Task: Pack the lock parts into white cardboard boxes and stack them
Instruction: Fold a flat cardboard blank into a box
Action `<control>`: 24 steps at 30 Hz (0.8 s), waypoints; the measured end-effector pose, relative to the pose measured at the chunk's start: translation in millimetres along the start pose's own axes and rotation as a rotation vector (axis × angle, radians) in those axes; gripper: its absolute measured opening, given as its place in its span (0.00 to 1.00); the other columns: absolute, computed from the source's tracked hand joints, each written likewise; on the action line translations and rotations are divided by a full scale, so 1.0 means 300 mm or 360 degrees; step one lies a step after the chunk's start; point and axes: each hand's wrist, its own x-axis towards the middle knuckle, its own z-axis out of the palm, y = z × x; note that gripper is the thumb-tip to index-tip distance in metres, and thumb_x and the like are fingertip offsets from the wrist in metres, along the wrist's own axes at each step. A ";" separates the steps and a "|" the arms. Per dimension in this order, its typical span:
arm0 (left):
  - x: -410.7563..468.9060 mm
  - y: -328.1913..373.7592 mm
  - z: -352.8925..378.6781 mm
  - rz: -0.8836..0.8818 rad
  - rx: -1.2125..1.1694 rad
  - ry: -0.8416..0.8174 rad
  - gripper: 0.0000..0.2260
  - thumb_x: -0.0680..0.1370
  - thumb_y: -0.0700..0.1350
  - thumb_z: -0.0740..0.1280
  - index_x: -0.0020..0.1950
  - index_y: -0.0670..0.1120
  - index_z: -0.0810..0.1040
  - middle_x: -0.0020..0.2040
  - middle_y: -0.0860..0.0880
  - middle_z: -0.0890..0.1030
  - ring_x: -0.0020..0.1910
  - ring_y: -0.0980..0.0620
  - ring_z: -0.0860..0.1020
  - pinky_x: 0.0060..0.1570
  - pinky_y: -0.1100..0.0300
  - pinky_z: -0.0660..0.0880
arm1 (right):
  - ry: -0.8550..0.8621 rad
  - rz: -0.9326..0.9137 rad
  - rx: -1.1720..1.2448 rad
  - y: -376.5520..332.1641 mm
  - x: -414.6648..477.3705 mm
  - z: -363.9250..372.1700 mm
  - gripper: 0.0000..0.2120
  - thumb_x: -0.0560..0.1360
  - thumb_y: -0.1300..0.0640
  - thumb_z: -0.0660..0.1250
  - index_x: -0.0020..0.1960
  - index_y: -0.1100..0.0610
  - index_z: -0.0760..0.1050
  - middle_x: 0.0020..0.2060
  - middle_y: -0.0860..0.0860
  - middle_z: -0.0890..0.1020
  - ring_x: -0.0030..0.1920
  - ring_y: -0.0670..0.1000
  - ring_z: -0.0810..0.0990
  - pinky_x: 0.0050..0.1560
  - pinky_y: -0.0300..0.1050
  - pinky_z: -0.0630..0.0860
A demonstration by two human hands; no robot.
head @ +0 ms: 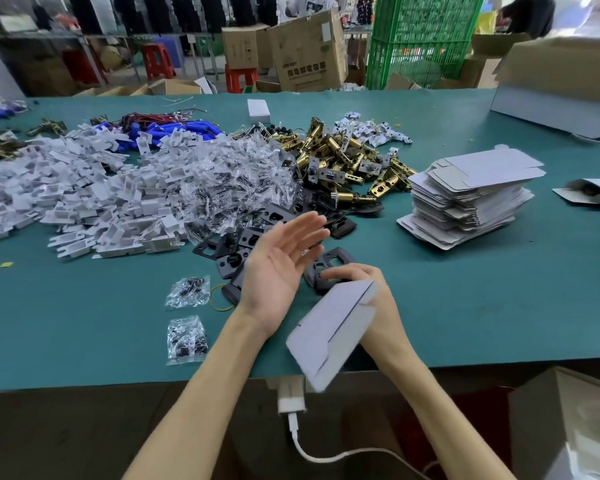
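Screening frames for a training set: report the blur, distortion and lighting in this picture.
Head view: the fingers of the left hand and the white box held by the right hand are smeared; head view: the cartons at the right edge are blurred too; head view: the wide lens bows the table edges; head view: even light, soft shadows, and the piles of parts are sharp.
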 end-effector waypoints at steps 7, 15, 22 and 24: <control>-0.043 0.034 0.006 -0.0247 0.0356 -0.0916 0.60 0.64 0.73 0.74 0.84 0.40 0.57 0.82 0.37 0.62 0.81 0.36 0.60 0.80 0.37 0.57 | -0.0040 0.0413 0.0010 -0.041 0.085 -0.021 0.11 0.63 0.52 0.65 0.36 0.58 0.83 0.28 0.43 0.80 0.31 0.46 0.70 0.37 0.42 0.66; -0.032 0.019 -0.011 -0.0315 0.0103 -0.0256 0.29 0.74 0.61 0.77 0.70 0.45 0.81 0.68 0.41 0.81 0.67 0.42 0.80 0.62 0.50 0.78 | 0.0041 0.0484 -0.0538 -0.011 0.092 -0.054 0.14 0.74 0.58 0.64 0.48 0.70 0.75 0.34 0.55 0.72 0.37 0.51 0.65 0.37 0.46 0.63; 0.039 0.034 -0.051 -0.0433 -0.0290 0.0021 0.27 0.85 0.54 0.61 0.78 0.38 0.69 0.75 0.35 0.73 0.75 0.37 0.72 0.76 0.38 0.66 | 0.0095 0.0255 -0.0478 0.026 0.055 -0.004 0.06 0.77 0.56 0.64 0.46 0.55 0.80 0.46 0.51 0.79 0.46 0.49 0.76 0.43 0.35 0.71; 0.064 0.047 -0.077 -0.0445 -0.0286 -0.0080 0.25 0.85 0.52 0.60 0.78 0.39 0.71 0.76 0.36 0.73 0.76 0.37 0.71 0.75 0.38 0.67 | 0.0089 0.0178 -0.0366 0.038 0.046 -0.004 0.07 0.78 0.57 0.66 0.51 0.51 0.82 0.48 0.49 0.80 0.45 0.46 0.77 0.44 0.32 0.71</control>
